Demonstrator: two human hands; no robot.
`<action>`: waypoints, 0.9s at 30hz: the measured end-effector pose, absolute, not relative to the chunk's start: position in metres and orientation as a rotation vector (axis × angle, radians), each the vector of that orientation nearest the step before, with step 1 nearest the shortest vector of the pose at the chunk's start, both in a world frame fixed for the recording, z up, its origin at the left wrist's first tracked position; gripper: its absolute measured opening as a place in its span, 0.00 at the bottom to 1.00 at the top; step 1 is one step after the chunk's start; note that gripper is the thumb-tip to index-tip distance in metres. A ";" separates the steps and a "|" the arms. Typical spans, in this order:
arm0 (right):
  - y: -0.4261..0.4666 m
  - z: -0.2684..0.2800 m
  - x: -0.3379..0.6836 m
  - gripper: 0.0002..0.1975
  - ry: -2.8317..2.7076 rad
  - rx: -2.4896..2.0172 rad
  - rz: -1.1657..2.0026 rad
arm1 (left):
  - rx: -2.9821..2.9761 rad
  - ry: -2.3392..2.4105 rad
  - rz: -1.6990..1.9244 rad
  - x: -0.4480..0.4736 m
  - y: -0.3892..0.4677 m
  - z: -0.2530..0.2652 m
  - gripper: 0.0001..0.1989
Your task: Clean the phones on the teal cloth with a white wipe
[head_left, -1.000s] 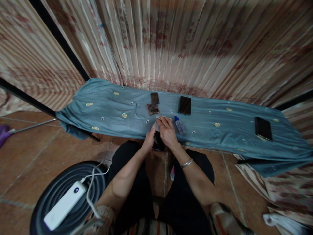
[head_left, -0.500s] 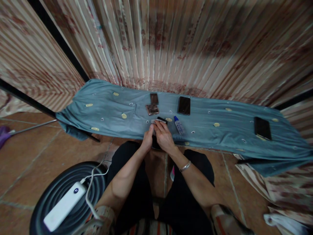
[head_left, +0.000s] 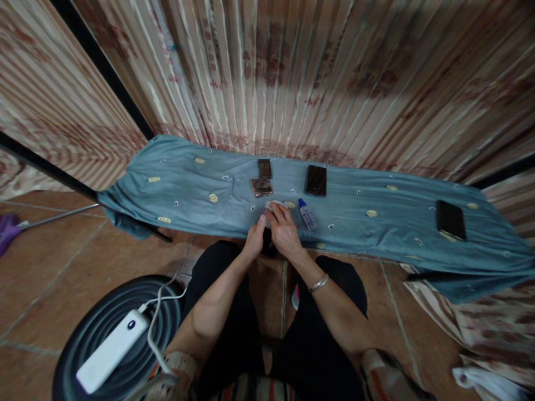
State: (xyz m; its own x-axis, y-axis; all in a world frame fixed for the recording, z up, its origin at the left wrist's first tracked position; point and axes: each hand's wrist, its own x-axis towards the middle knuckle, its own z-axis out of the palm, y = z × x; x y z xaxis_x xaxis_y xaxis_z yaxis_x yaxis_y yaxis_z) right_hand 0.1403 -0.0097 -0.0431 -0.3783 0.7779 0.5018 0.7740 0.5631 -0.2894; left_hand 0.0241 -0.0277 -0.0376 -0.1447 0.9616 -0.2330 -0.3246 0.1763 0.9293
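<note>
Near the cloth-covered table's front edge, both my hands meet over a dark, flat object that looks like a phone (head_left: 266, 240). My left hand (head_left: 253, 239) is closed around its left side, thumb pointing up. My right hand (head_left: 285, 233) presses a white wipe (head_left: 268, 206) onto it with bent fingers. Most of the dark object is covered by my hands. Just right of my right hand lies a small clear bottle with a blue cap (head_left: 308, 215). A black phone (head_left: 315, 181) rests behind the bottle.
The blue patterned cloth (head_left: 200, 192) covers a long, narrow table. Two blurred-out items, a brown one (head_left: 264, 168) and a pinkish one (head_left: 262, 187), lie beyond my hands. Another black phone (head_left: 451, 220) is far right. A white power bank (head_left: 112, 352) with a cable sits on a round dark stool lower left.
My right hand has shifted slightly with the wipe over the dark object. Its black far end, visible beyond my fingers before, no longer shows. The bottle and other phones stay put.
</note>
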 end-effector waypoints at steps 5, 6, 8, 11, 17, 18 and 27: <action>-0.018 -0.043 0.136 0.20 -2.253 -1.197 0.017 | 0.669 1.263 1.355 0.025 -0.025 -0.041 0.13; -0.017 -0.042 0.137 0.20 -2.254 -1.207 0.025 | 0.670 1.260 1.353 0.025 -0.025 -0.041 0.12; -0.013 -0.040 0.141 0.20 -2.234 -1.247 0.037 | 0.706 1.232 1.324 0.025 -0.026 -0.040 0.13; -0.006 -0.037 0.150 0.20 -2.178 -1.284 0.039 | 0.762 1.201 1.248 0.025 -0.028 -0.039 0.15; 0.003 -0.038 0.157 0.24 -2.112 -1.273 0.038 | 0.824 1.234 1.182 0.024 -0.030 -0.040 0.23; 0.004 -0.038 0.157 0.24 -2.104 -1.278 0.044 | 0.819 1.228 1.182 0.024 -0.030 -0.040 0.24; 0.010 -0.041 0.164 0.26 -2.073 -1.309 0.105 | 0.671 1.114 1.229 0.023 -0.030 -0.040 0.28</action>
State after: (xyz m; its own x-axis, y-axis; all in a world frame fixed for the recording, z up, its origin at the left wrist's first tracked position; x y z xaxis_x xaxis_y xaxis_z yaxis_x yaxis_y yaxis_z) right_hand 0.1642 0.0102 -0.0412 -0.2683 0.8260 0.4957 0.7719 0.4922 -0.4024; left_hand 0.0229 -0.0297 -0.0395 -0.0456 0.9547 -0.2942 -0.3861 0.2547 0.8866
